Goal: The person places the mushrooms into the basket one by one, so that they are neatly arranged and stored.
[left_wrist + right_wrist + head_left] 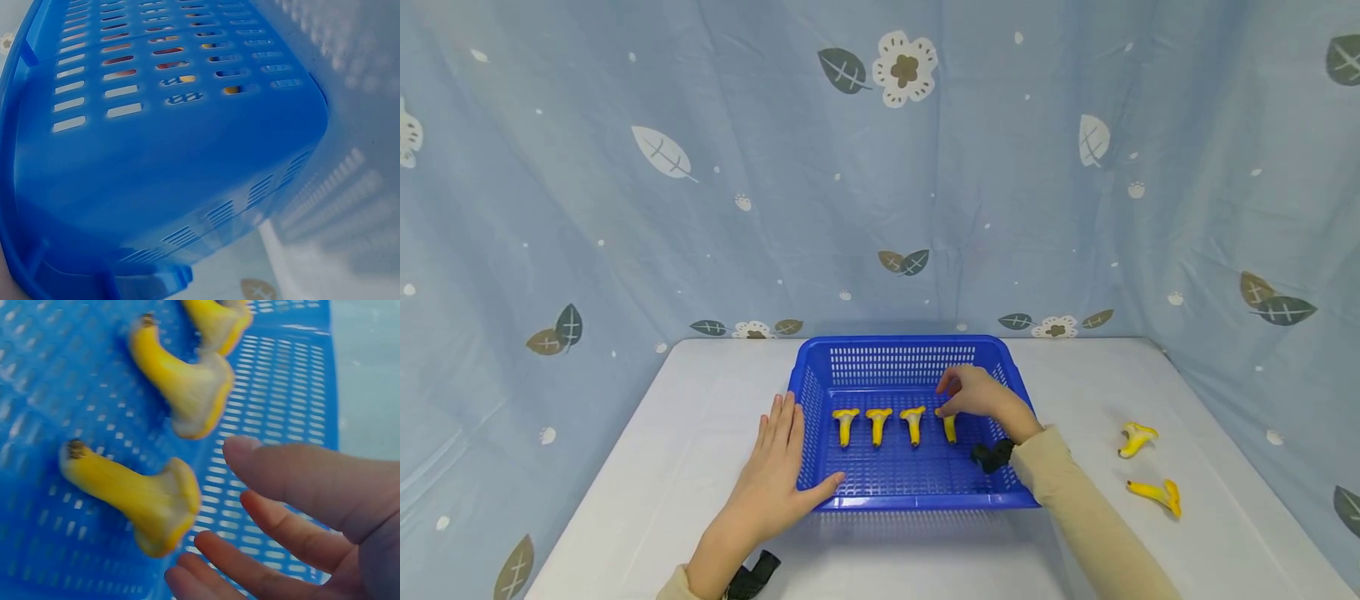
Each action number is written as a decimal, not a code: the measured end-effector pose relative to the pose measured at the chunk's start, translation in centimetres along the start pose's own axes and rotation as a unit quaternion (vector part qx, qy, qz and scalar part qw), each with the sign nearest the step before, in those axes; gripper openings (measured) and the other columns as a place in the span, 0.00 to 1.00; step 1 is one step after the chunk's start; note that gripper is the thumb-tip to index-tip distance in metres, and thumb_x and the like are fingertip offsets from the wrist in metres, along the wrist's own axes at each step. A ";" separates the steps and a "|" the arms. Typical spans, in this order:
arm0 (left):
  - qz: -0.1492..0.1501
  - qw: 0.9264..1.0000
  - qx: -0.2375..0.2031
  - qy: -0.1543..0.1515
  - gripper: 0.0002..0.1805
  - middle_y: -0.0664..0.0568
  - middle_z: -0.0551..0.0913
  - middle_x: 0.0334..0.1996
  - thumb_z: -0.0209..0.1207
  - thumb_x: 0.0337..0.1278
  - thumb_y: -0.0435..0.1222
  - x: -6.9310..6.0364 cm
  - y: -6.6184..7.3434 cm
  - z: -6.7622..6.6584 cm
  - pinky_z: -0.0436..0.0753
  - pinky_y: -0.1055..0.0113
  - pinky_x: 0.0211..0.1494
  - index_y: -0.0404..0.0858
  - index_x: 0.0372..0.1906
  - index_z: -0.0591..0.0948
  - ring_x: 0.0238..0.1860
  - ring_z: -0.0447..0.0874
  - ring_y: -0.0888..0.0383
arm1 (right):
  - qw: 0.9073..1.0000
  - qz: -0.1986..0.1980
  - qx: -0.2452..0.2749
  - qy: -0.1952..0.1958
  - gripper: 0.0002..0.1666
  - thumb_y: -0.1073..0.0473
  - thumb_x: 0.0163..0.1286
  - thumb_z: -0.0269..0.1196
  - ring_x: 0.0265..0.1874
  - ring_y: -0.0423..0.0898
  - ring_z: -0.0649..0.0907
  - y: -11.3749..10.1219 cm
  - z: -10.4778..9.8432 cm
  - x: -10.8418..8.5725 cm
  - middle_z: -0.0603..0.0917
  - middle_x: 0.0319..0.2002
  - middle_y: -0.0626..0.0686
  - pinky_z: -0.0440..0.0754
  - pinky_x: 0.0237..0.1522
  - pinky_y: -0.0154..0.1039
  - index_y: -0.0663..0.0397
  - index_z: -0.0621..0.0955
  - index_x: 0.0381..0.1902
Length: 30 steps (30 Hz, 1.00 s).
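A blue plastic basket (925, 502) with slotted walls holds several yellow chanterelle mushrooms in a row, caps toward the far wall. My left hand (767, 492) rests against the basket's left rim, its fingers straight and its thumb over the near corner. In the left wrist view only the outer wall of the basket (156, 162) shows clearly. Inside the basket, my right hand (972, 392) hovers by the cap of the rightmost mushroom (951, 429). The right wrist view shows its thumb and fingers spread apart, holding nothing, beside that mushroom (134, 494).
Two more yellow mushrooms lie on the white table to the right of the basket, one farther back (1137, 438) and one nearer (1157, 495). A blue patterned curtain (880, 183) hangs behind and along both sides of the table (700, 400).
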<state>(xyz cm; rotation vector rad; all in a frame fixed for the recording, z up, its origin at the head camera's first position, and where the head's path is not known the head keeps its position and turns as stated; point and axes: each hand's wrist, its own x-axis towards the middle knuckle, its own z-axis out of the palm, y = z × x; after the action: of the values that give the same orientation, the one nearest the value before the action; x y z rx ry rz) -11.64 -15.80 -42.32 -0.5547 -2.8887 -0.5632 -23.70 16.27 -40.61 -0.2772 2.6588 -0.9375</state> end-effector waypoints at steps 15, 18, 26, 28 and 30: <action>-0.004 1.000 0.000 -0.009 0.61 0.33 0.39 0.78 0.57 0.58 0.66 -0.1 0.1 0.0 0.43 0.41 0.76 0.23 0.76 0.48 0.78 0.29 0.41 | 0.994 -0.078 0.052 0.056 0.21 0.61 0.59 0.73 0.53 0.63 0.79 -0.3 -3.3 -3.1 0.82 0.50 0.64 0.80 0.54 0.56 0.64 0.82 0.49; -0.003 1.000 0.000 -0.010 0.61 0.33 0.38 0.78 0.56 0.58 0.66 0.0 0.1 -0.1 0.43 0.41 0.76 0.23 0.76 0.48 0.78 0.28 0.41 | 0.991 -0.089 0.061 0.083 0.20 0.59 0.60 0.72 0.51 0.62 0.80 -0.1 -4.3 -4.3 0.83 0.48 0.61 0.80 0.52 0.56 0.63 0.82 0.48; 0.003 1.000 0.002 0.001 0.61 0.32 0.39 0.78 0.57 0.58 0.65 -0.1 -0.1 0.1 0.42 0.42 0.77 0.23 0.76 0.48 0.78 0.29 0.41 | 0.975 -0.109 0.113 0.157 0.19 0.55 0.70 0.66 0.50 0.53 0.83 1.5 -6.4 -8.2 0.84 0.48 0.58 0.82 0.51 0.47 0.64 0.81 0.51; 0.004 1.000 0.003 0.003 0.61 0.32 0.40 0.78 0.57 0.57 0.65 -0.1 -0.1 0.1 0.42 0.42 0.77 0.23 0.76 0.49 0.78 0.29 0.41 | 0.969 -0.111 0.124 0.185 0.18 0.55 0.71 0.64 0.49 0.48 0.83 2.2 -6.9 -9.3 0.84 0.49 0.58 0.82 0.51 0.39 0.63 0.82 0.52; 0.003 1.000 0.002 0.001 0.61 0.32 0.40 0.78 0.57 0.58 0.65 -0.1 0.0 0.1 0.43 0.42 0.77 0.23 0.76 0.49 0.78 0.29 0.41 | 0.962 -0.115 0.127 0.214 0.18 0.54 0.73 0.62 0.49 0.42 0.82 2.9 -7.3 -10.3 0.84 0.50 0.57 0.79 0.50 0.30 0.62 0.82 0.52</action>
<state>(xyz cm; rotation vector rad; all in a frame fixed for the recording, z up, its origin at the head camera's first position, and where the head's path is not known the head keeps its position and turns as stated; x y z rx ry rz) -11.58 -15.85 -42.41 -0.5624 -2.8836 -0.5555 -16.88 25.55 -34.79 -0.3623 2.8804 -1.5553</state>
